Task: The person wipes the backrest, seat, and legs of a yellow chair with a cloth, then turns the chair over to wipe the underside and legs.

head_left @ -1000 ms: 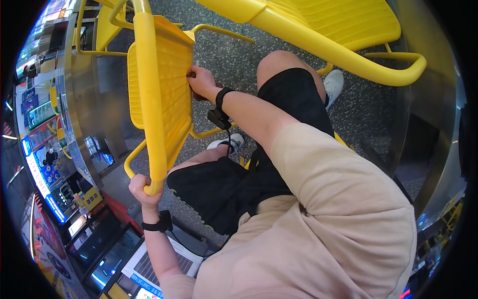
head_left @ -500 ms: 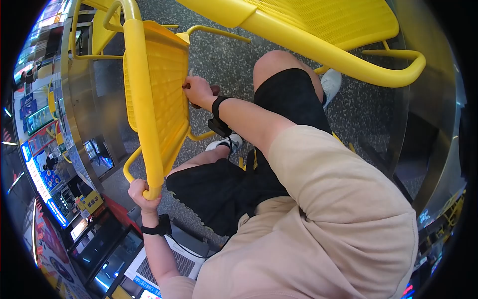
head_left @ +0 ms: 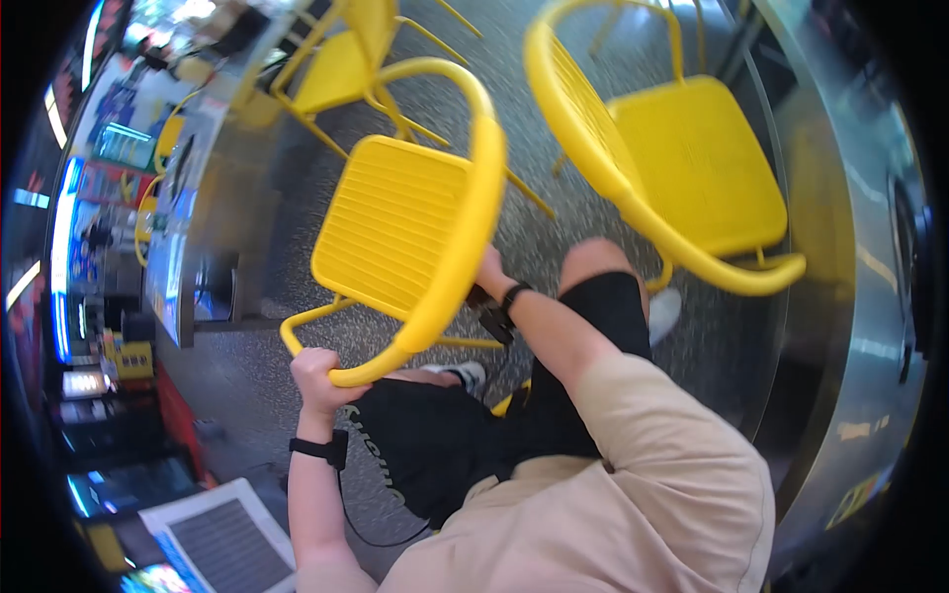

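Observation:
My left hand [head_left: 324, 381] is closed around the front end of the curved armrest tube of a yellow chair [head_left: 388, 225]. The chair is tipped, with its slatted seat facing up toward me. Behind the thick tube of its backrest, my right hand [head_left: 490, 269] is only partly visible. The fingers of this hand are hidden, so whether they grip the chair cannot be seen. A black strap with a small dark device sits at each wrist.
A second yellow chair [head_left: 700, 163] stands on the right, near my knee. Another yellow chair [head_left: 341, 69] is farther off at upper left. A metal counter [head_left: 840, 366] runs down the right side. A white grilled box [head_left: 232, 544] lies at lower left.
The chair in my hands has turned from edge-on to showing its seat, and it sits farther right in view. My right hand has gone behind the backrest. The view has shifted too.

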{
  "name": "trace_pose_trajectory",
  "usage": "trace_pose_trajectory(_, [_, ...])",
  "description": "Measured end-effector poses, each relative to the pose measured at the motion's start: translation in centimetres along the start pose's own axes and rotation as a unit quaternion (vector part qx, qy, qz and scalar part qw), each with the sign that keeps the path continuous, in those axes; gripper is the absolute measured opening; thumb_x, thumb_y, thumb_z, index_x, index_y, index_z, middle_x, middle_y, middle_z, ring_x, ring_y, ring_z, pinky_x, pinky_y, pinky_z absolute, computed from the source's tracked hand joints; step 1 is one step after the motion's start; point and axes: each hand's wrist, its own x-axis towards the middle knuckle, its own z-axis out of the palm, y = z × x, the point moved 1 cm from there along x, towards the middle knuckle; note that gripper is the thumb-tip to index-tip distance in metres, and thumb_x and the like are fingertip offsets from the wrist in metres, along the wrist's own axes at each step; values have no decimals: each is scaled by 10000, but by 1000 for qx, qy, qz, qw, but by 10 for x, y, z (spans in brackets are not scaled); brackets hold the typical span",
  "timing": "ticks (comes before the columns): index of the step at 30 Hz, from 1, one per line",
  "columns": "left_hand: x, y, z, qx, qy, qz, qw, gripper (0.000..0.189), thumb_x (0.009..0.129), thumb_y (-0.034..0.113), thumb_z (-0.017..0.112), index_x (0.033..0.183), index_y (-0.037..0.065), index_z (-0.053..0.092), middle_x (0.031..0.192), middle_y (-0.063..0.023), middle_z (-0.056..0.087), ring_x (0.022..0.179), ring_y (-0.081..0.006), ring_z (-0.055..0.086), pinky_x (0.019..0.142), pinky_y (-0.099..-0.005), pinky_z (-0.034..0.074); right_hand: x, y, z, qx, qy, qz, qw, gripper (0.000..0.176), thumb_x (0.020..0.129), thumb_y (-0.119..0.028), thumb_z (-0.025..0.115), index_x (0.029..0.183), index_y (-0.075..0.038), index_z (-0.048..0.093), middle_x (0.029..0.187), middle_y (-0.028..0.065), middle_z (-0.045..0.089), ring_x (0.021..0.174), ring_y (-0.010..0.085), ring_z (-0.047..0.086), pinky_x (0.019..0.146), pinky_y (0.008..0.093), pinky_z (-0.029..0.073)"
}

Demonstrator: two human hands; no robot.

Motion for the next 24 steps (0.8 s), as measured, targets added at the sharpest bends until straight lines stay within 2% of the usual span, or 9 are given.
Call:
trace_pose_trajectory(3, [6,10,-3,17,41,-3,999,628,442,562,889,495,105,461,503,-92,498,501,-322,555,535,-420,428,11,22,-8,327,52,152,931,288,848,-268,775,1029,-45,761,989,135,769,949,291,737,803,396,560])
trace_pose_trajectory(5, [5,10,-5,27,53,-1,998,623,442,575,898,473,112,482,491,-83,528,489,-299,582,536,-404,460,26,42,-18,458,12,189,868,303,913,-254,729,1103,-19,738,1045,113,768,978,276,734,813,391,566])
trace_pose_trajectory(7, [3,11,-4,26,67,-9,997,620,468,594,899,466,117,504,485,-79,533,481,-291,588,530,-398,469,32,40,-39,502,-36,184,844,321,960,-240,695,1183,-11,700,1110,117,752,997,282,727,833,408,577])
trace_pose_trajectory(9, [1,8,-6,21,82,-5,996,625,512,633,892,458,122,538,475,-75,546,458,-270,596,510,-380,484,44,61,-49,484,-57,112,866,338,984,-230,676,1242,-12,666,1151,128,737,1005,293,721,846,430,585])
trace_pose_trajectory(11, [0,7,-7,18,89,-17,996,624,519,643,887,465,118,554,479,-71,558,457,-262,603,505,-373,494,39,-1,-79,521,-50,144,840,358,1006,-226,656,1293,-13,628,1187,143,720,1015,300,716,869,458,592])
trace_pose_trajectory(12, [-2,9,-6,14,89,-25,996,624,522,648,885,469,116,562,481,-70,564,457,-259,607,503,-370,499,16,-62,-104,562,-36,214,798,368,1017,-226,645,1315,-14,607,1201,153,710,1021,301,713,886,475,595])
trace_pose_trajectory(15, [-1,15,-13,17,98,-34,994,612,535,664,878,495,112,618,495,-72,594,467,-250,628,505,-361,518,13,-77,-131,501,-70,163,847,327,1036,-224,599,1286,-14,617,1157,129,722,1012,265,709,883,438,578])
trace_pose_trajectory(18, [-2,16,-14,18,96,-44,994,629,557,706,852,524,106,668,503,-74,609,480,-257,642,515,-357,527,4,-86,-150,450,-95,174,871,304,1036,-269,592,1242,-50,640,1106,92,728,1004,232,695,866,414,551])
trace_pose_trajectory(24, [0,25,-13,54,44,-76,995,715,604,802,777,541,96,687,515,-79,624,492,-260,656,518,-359,528,-9,-83,-157,457,-56,207,863,273,1024,-313,557,1162,-101,658,1071,17,718,1014,217,663,925,454,492])
